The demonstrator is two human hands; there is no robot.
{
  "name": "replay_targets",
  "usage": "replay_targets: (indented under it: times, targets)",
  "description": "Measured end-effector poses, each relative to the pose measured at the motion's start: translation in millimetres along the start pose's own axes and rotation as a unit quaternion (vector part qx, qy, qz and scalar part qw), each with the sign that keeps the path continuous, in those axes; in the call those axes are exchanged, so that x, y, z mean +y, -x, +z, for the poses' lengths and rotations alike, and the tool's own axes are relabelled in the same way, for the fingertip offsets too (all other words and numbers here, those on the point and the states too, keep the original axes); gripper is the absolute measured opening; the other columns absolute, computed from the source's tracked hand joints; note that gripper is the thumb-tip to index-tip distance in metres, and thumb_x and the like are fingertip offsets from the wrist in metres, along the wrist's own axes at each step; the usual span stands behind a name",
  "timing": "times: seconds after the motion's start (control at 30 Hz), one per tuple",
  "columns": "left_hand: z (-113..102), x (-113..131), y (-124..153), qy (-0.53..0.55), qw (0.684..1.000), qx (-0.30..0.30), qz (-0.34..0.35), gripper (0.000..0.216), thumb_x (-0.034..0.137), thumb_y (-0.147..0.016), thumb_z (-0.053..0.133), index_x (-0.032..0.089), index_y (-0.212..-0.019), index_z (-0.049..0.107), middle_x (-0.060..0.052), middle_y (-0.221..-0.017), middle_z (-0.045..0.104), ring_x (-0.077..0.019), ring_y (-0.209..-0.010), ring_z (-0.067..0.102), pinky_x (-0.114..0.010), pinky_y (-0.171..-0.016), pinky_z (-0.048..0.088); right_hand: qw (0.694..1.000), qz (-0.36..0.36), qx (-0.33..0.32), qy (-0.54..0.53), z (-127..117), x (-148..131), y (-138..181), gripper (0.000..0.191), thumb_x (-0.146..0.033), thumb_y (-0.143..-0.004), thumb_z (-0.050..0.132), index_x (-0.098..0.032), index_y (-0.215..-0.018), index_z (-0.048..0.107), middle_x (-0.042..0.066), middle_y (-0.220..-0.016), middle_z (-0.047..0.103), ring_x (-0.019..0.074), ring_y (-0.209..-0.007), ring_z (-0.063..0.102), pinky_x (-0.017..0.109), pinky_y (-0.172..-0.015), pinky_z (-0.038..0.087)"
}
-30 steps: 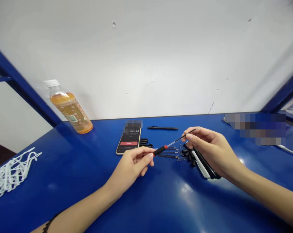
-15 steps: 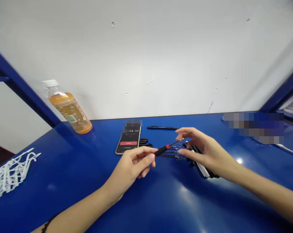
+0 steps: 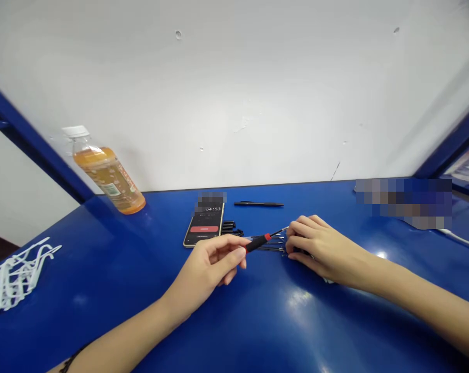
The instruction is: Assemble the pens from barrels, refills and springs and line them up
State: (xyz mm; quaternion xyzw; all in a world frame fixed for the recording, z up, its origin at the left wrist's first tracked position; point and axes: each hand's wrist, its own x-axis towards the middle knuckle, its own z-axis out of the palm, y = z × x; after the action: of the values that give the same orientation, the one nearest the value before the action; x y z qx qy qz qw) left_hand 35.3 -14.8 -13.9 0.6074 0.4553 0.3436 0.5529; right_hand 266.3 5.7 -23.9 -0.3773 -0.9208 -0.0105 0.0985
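Observation:
My left hand (image 3: pixel 219 259) pinches a small screwdriver (image 3: pixel 258 242) by its black handle with red ends. Its thin metal shaft slants up to the right, and the tip comes close to the fingers of my right hand (image 3: pixel 316 246). That hand lies low over a pile of pen barrels, fingers curled; whatever is in them is hidden. Thin pen refills (image 3: pixel 271 249) lie just left of those fingers, partly behind the screwdriver. Short black pen parts (image 3: pixel 229 226) lie beside the phone.
A phone (image 3: pixel 203 224) showing a timer lies behind my left hand. A black pen (image 3: pixel 259 204) is near the wall. At the left are a tilted-looking bottle of orange drink (image 3: pixel 110 178) and a heap of white bent pieces (image 3: pixel 15 280). A white cable (image 3: pixel 465 240) runs at right.
My right hand has turned palm down and lowered onto the pen barrels, its fingers curling in and covering them. My left hand still holds the screwdriver in nearly the same place.

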Motion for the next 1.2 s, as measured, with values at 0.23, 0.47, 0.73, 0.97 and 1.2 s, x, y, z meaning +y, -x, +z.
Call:
replay_targets:
  times: [0.23, 0.47, 0.73, 0.97, 1.2]
  targets:
    - [-5, 5, 3, -0.204, 0.977, 0.047, 0.037, 0.017, 0.028, -0.077, 0.054, 0.021, -0.088, 0.065, 0.001, -0.075, 0.064, -0.0135, -0.069, 0.058, -0.021, -0.066, 0.043, 0.994, 0.023, 0.037, -0.105, -12, 5, 5, 0.017, -0.025, -0.092, 0.034, -0.02, -0.083, 0.048, 0.003, -0.081, 0.055, 0.017, -0.076, 0.047, 0.031, -0.069, 0.037]
    - [-5, 4, 2, -0.232, 0.971, 0.051, 0.03, 0.019, 0.029, -0.078, 0.053, 0.021, -0.09, 0.064, 0.001, -0.077, 0.066, -0.0146, -0.07, 0.059, -0.021, -0.067, 0.044, 0.986, 0.049, 0.044, -0.155, -13, 5, 7, 0.015, -0.028, -0.091, 0.035, -0.023, -0.084, 0.047, 0.002, -0.082, 0.053, 0.0173, -0.077, 0.047, 0.028, -0.066, 0.038]
    - [-5, 3, 3, -0.235, 0.971, 0.037, 0.036, 0.019, 0.031, -0.079, 0.052, 0.021, -0.09, 0.064, 0.001, -0.079, 0.066, -0.0149, -0.071, 0.059, -0.021, -0.068, 0.044, 0.986, 0.058, 0.044, -0.151, -12, 3, 6, 0.016, -0.028, -0.091, 0.034, -0.023, -0.084, 0.047, 0.003, -0.082, 0.053, 0.018, -0.076, 0.049, 0.029, -0.065, 0.04]
    - [-3, 0, 4, -0.268, 0.96, 0.027, 0.076, 0.021, 0.029, -0.08, 0.05, 0.023, -0.093, 0.065, -0.001, -0.091, 0.066, -0.0175, -0.08, 0.059, -0.024, -0.073, 0.044, 0.981, 0.035, 0.05, -0.184, -9, -7, 5, 0.013, -0.024, -0.09, 0.038, -0.022, -0.084, 0.05, 0.002, -0.082, 0.054, 0.0162, -0.078, 0.048, 0.028, -0.069, 0.04]
    - [3, 2, 7, -0.252, 0.964, 0.0, 0.085, 0.019, 0.027, -0.08, 0.051, 0.024, -0.093, 0.064, 0.0, -0.092, 0.065, -0.0168, -0.084, 0.058, -0.024, -0.077, 0.042, 0.965, 0.054, 0.037, -0.255, -14, -17, 6, 0.011, -0.029, -0.086, 0.047, -0.023, -0.093, 0.051, 0.002, -0.09, 0.058, 0.0155, -0.08, 0.051, 0.027, -0.067, 0.041]
